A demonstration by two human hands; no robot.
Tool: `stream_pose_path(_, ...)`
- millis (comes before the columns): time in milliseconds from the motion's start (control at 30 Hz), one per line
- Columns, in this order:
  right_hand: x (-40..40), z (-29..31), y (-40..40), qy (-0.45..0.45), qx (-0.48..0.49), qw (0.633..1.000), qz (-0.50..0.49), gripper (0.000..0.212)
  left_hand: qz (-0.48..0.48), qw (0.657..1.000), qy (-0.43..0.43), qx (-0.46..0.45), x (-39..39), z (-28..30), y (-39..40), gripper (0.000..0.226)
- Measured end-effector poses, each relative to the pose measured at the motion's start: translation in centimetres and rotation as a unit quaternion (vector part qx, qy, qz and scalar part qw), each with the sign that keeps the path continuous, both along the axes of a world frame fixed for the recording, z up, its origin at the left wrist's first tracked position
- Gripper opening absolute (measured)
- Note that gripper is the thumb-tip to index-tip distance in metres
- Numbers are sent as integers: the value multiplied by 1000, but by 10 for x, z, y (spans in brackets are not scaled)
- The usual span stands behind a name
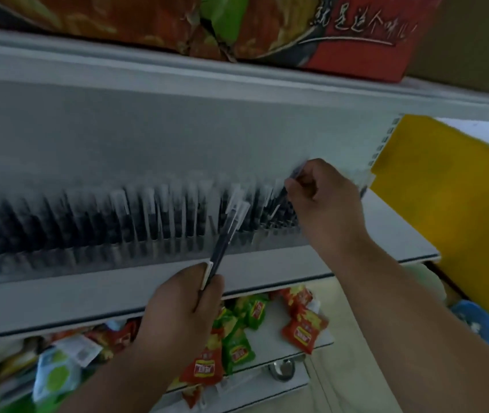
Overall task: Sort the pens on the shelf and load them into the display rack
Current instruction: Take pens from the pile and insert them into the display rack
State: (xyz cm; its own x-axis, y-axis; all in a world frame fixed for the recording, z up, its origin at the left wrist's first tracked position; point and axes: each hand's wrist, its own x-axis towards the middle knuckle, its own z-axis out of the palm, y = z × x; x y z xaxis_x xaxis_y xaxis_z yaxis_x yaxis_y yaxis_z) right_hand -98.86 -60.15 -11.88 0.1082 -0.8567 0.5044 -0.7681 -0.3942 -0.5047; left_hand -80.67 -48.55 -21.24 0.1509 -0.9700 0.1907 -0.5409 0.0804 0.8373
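A long display rack on the white shelf holds several upright dark pens with clear caps, blurred by motion. My left hand grips a small bunch of dark pens that point up and right towards the rack. My right hand is at the rack's right end and pinches a single dark pen, its lower end down among the standing pens.
Red and green snack packets lie on the lower shelf. A red carton sits on the shelf above. A yellow panel stands at the right, past the shelf end.
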Motion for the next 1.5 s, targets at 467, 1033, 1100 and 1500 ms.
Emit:
stream_pose_path(467, -4, -24, -18, 85, 94, 988, 90, 25, 62, 998, 13, -14, -31, 2, 1, 38)
stream_pose_path(1033, -8, -12, 29, -362, 260, 873, 197, 20, -31, 999, 41, -14, -40, 10, -11, 36)
stream_pose_path(1100, -19, -9, 18, -372, 185, 896, 155, 23, -5, 999, 41, -17, -38, 8, -9, 35)
stream_pose_path(1500, -17, -24, -22, -21, -18, 998, 64, 22, 45, 999, 25, -6, -35, 7, -3, 34)
